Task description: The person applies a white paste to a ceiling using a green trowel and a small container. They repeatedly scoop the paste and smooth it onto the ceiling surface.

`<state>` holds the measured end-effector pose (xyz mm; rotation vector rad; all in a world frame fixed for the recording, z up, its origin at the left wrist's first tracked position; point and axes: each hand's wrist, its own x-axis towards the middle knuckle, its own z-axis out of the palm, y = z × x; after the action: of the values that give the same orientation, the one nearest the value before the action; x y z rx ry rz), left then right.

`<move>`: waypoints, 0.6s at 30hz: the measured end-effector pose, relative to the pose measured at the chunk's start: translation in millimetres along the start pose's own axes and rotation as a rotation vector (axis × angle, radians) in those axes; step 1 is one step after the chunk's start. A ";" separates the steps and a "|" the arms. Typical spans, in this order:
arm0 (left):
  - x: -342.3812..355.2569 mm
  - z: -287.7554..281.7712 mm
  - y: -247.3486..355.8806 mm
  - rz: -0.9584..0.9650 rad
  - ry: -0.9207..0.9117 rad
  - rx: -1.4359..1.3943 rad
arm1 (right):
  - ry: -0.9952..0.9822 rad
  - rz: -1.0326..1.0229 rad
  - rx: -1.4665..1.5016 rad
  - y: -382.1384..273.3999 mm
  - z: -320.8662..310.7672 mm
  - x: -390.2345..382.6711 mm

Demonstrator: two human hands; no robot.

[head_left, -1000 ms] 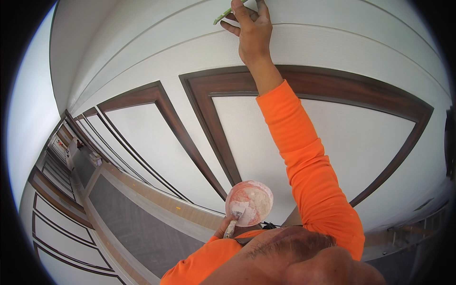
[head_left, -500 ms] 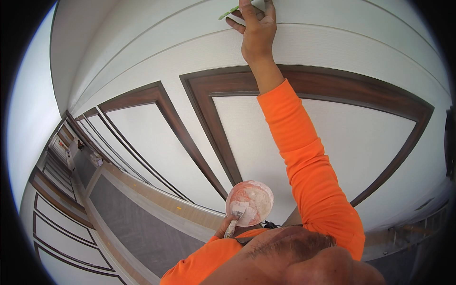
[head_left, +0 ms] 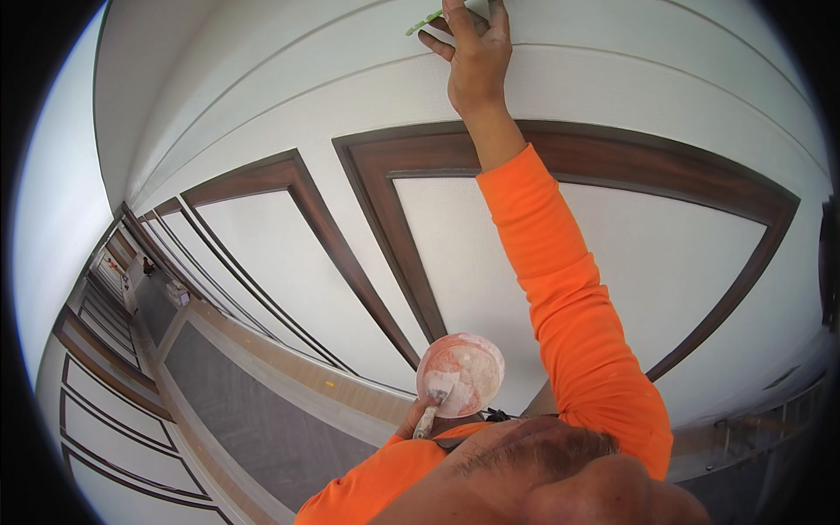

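My right hand [head_left: 473,57] is raised high on the white grooved wall [head_left: 595,83], fingers closed on a thin green spreader [head_left: 422,24] held near its surface. Below, my left hand [head_left: 411,418] grips a round pinkish container [head_left: 468,372] of pale filler, together with a putty knife [head_left: 425,418] that rests in it with filler on its blade. Brown-framed white panels [head_left: 577,271] line the wall under my raised arm.
A long corridor with a grey floor [head_left: 236,394] and pale wooden border runs off to the left, past panelled walls. Far down it are a small dark figure [head_left: 146,266] and some items by the wall [head_left: 179,296]. A metal ladder-like object [head_left: 757,427] lies at the right edge.
My right hand and the green spreader have shifted slightly to the right along the wall. My left hand and the container have barely moved.
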<state>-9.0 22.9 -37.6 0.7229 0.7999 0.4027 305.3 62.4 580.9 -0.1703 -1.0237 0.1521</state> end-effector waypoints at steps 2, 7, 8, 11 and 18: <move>-0.4 -0.2 -0.1 0.003 0.001 -0.001 | -0.016 0.037 -0.003 1.1 1.3 0.3; -0.9 -0.9 -0.5 0.002 -0.001 -0.006 | -0.085 0.078 -0.041 7.5 -0.9 -5.1; -1.5 -1.1 -1.2 0.002 0.000 -0.006 | -0.051 0.061 -0.039 6.0 -0.2 -6.1; -2.3 -0.3 -2.2 0.000 -0.002 -0.008 | 0.011 0.016 -0.035 -2.7 1.9 -4.9; -2.4 -0.4 -1.8 -0.001 -0.002 -0.012 | -0.057 0.065 -0.020 -8.8 4.2 -7.7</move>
<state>-10.8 20.5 -37.9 0.7112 0.7950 0.4050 298.3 52.5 578.4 -0.2186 -1.0773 0.2066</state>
